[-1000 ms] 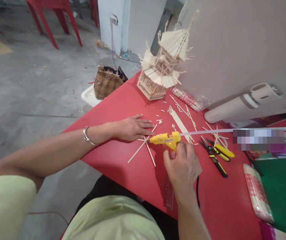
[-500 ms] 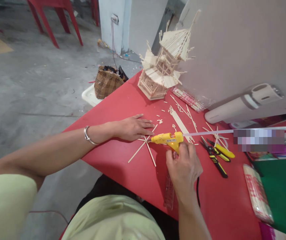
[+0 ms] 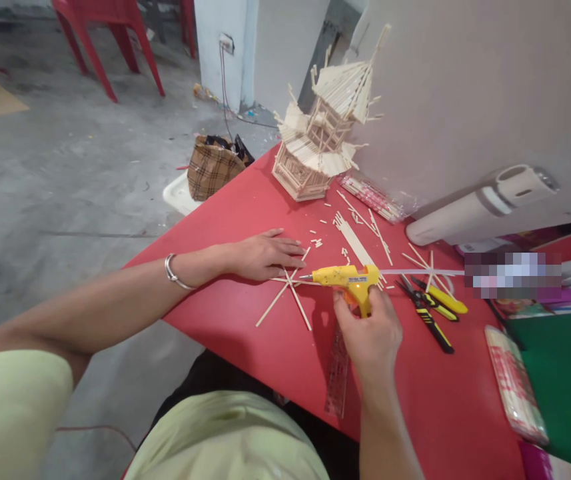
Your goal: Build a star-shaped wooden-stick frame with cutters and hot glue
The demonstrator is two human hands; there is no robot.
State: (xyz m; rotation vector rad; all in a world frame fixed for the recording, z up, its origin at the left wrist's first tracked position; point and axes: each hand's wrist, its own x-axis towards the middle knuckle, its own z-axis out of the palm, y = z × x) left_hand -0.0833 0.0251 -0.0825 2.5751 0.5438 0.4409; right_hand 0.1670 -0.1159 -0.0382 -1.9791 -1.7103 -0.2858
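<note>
Fingers of right hand [image 3: 372, 331] grip glue gun [image 3: 346, 276]; left hand [image 3: 265, 255] lies open-fingered on crossed sticks [image 3: 291, 298] near table [image 3: 225, 217] edge

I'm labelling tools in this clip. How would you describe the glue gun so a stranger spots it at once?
On the red table, near the stick-built tower, the right hand grips the glue gun. Unlike the yellow-handled cutters to its right, it is pistol-shaped, with a clear glue stick trailing from its back.

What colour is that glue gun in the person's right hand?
Yellow: the plastic hot-glue gun in the right hand shows clearly in the head view.
</note>
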